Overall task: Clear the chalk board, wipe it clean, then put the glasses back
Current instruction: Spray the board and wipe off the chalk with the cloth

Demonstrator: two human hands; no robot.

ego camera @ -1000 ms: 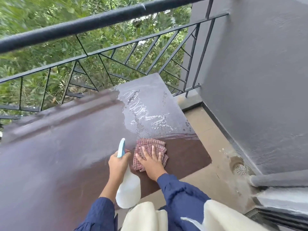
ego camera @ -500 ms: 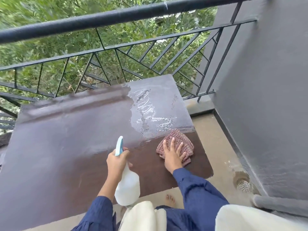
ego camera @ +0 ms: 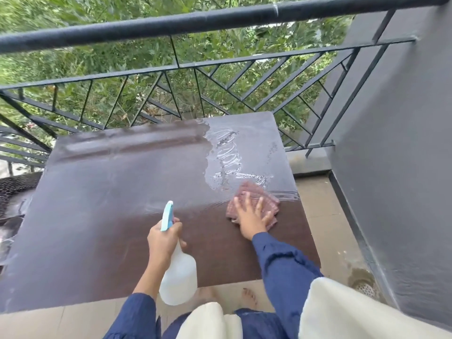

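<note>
The dark brown chalk board (ego camera: 110, 204) lies flat in front of me, wet and streaked with foam (ego camera: 227, 157) at its far right part. My right hand (ego camera: 252, 216) presses flat, fingers spread, on a red checked cloth (ego camera: 254, 194) near the board's right side, just below the foam. My left hand (ego camera: 163, 238) grips the neck of a white spray bottle (ego camera: 179, 277) with a light blue trigger head, held above the board's near edge. No glasses are in view.
A black metal railing (ego camera: 195, 67) runs behind the board, with green foliage beyond. A grey wall (ego camera: 396, 167) rises on the right. A floor drain (ego camera: 364, 288) sits in the tiled floor at the wall's foot. My bare toes (ego camera: 249, 296) show below the board.
My right hand has slid the cloth rightward and further up the board, to the lower edge of the foam. The left hand keeps holding the bottle in about the same place.
</note>
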